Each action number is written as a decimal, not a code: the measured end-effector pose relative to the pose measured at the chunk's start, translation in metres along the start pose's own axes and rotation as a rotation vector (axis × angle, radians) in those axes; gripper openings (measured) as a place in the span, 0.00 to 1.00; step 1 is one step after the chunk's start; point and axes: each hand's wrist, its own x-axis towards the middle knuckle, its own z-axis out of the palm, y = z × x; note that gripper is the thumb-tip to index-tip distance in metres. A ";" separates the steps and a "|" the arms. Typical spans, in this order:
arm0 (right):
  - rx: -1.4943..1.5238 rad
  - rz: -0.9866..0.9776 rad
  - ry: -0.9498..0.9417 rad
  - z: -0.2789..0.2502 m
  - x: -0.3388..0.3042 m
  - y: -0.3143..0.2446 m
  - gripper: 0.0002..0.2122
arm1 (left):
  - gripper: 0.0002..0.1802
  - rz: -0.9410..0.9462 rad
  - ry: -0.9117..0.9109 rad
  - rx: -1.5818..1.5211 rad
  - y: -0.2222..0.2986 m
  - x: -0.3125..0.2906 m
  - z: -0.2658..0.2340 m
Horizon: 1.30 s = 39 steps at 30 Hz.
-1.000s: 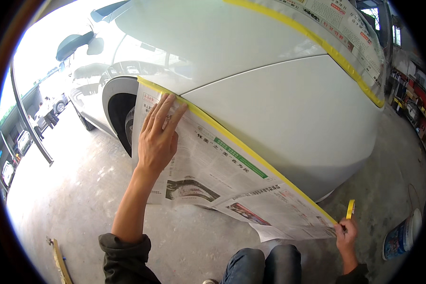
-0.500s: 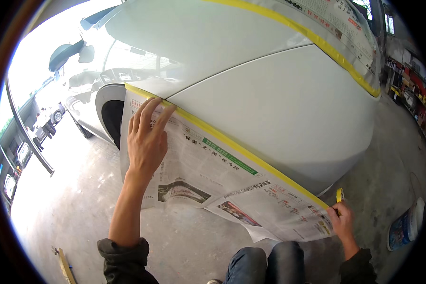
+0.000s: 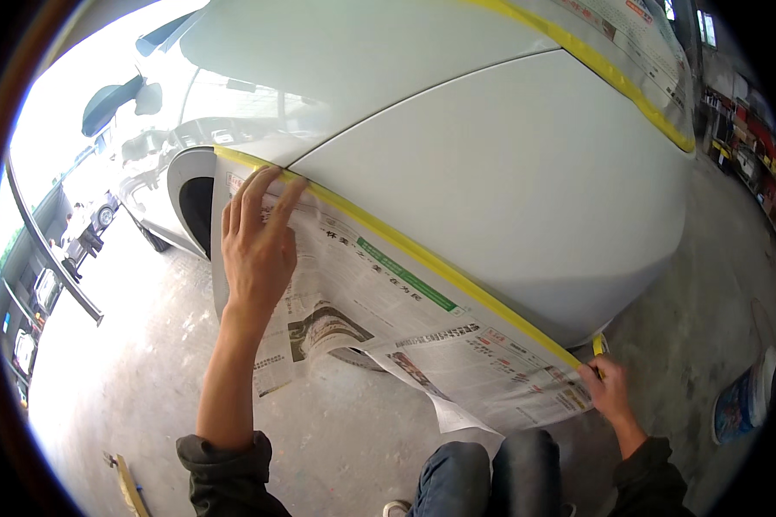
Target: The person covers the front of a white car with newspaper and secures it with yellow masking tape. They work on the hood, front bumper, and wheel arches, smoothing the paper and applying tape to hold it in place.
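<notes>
While the left hand (image 3: 257,250) rests, fingers spread and gripping nothing, against the taped upper edge of the printed grey-white newspaper sheet (image 3: 405,314), the right hand (image 3: 610,388) is closed at the sheet's lower right end — apparently around the narrow yellow tape roll (image 3: 599,344), mostly hidden there. The sheet slants along the glossy white car panel (image 3: 509,189), a straight yellow tape strip (image 3: 440,265) lining its top.

Black and red characters (image 3: 378,266) cover the newspaper (image 3: 405,319).
</notes>
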 end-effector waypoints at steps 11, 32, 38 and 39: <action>0.046 0.005 0.027 0.009 0.005 0.016 0.11 | 0.36 0.057 0.001 0.004 0.022 -0.008 0.007; 0.157 0.070 0.052 0.032 -0.013 0.020 0.13 | 0.42 0.120 -0.028 0.023 0.032 -0.011 0.014; 0.079 0.044 0.045 0.033 0.002 0.015 0.12 | 0.36 0.133 -0.025 0.013 0.045 -0.017 0.016; 0.082 0.043 0.048 0.032 0.002 0.015 0.12 | 0.34 0.136 -0.020 0.002 0.051 -0.017 0.015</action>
